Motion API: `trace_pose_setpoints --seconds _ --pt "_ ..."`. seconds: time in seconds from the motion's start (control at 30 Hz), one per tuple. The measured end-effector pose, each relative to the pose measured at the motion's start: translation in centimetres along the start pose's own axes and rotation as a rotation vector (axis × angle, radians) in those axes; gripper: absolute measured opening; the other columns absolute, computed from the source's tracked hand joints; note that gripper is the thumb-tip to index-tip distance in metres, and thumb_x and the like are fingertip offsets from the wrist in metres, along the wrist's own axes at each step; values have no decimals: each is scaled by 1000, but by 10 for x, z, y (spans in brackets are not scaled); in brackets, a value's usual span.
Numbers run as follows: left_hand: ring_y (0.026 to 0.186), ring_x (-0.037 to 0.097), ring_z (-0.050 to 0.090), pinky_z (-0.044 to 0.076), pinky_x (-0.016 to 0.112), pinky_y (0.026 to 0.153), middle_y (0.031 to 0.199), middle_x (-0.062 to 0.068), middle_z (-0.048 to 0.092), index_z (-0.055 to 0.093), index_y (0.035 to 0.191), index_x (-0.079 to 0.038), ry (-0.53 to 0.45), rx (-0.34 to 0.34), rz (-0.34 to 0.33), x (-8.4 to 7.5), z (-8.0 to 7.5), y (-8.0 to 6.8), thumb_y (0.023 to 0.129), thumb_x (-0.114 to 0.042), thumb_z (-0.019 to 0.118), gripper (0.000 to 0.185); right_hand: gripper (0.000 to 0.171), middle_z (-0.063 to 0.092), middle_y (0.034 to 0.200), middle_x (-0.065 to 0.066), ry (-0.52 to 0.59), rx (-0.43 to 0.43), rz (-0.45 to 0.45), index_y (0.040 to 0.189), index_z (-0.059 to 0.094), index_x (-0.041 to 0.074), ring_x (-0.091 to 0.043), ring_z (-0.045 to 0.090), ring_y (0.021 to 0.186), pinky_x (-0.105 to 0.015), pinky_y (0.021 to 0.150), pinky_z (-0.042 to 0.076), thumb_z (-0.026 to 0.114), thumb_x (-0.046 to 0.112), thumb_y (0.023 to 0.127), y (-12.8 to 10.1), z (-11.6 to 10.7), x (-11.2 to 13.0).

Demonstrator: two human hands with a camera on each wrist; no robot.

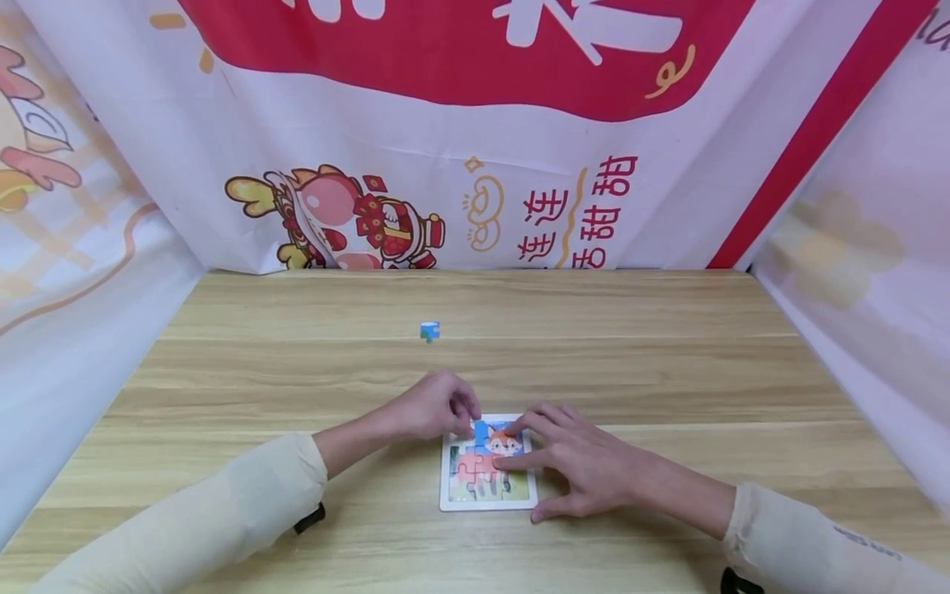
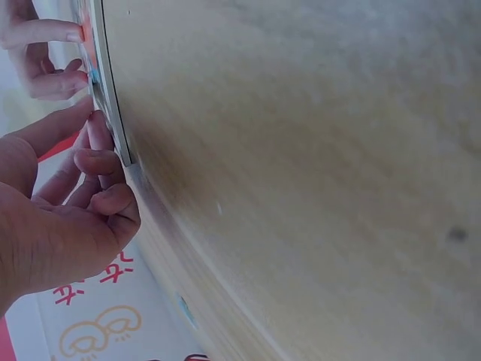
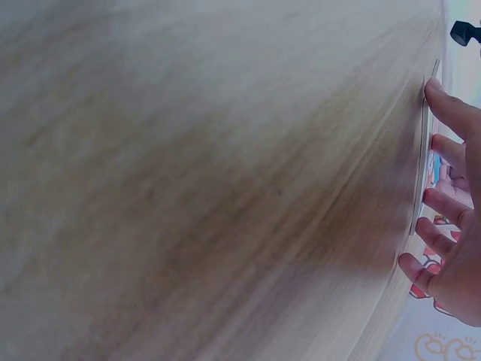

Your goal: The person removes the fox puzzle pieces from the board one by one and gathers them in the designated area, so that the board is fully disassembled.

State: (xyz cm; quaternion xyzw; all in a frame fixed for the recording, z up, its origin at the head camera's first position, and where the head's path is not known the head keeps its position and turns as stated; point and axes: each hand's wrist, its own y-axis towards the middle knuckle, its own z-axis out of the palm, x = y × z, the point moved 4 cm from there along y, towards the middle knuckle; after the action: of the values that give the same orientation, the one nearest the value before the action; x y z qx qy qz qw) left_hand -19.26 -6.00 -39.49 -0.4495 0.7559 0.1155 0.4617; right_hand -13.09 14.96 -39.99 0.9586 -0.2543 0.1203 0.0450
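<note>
Resting near the table's (image 1: 668,371) front edge, a small white-framed jigsaw puzzle board (image 1: 487,502) with a fox picture lies flat, close in front of the person and between both forearms. Right hand (image 1: 575,462): fingers spread and nearly straight, tips pressing on the fox's head and body from the board's right side; thumb beside the frame's lower right corner. Left hand (image 1: 434,406): fingers curled at the board's upper left corner, touching the frame's edge beside a blue piece (image 1: 482,431); whether it pinches that piece cannot be told. The hands lie close together, meeting over the board's top edge. Farther back, well apart from both hands, a loose blue-and-green puzzle piece (image 1: 430,332) sits straight ahead, slightly left of the board, so the left hand is the nearer one.
</note>
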Motion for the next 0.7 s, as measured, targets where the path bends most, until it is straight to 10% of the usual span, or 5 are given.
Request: trace_pose_setpoints --seconds 0.7 --pt "75 15 62 54 27 73 81 5 68 72 94 0 -45 70 19 2 -2 3 83 10 77 16 68 46 152 -7 27 -10 20 146 59 33 -25 40 137 -56 113 37 68 69 88 0 2 -1"
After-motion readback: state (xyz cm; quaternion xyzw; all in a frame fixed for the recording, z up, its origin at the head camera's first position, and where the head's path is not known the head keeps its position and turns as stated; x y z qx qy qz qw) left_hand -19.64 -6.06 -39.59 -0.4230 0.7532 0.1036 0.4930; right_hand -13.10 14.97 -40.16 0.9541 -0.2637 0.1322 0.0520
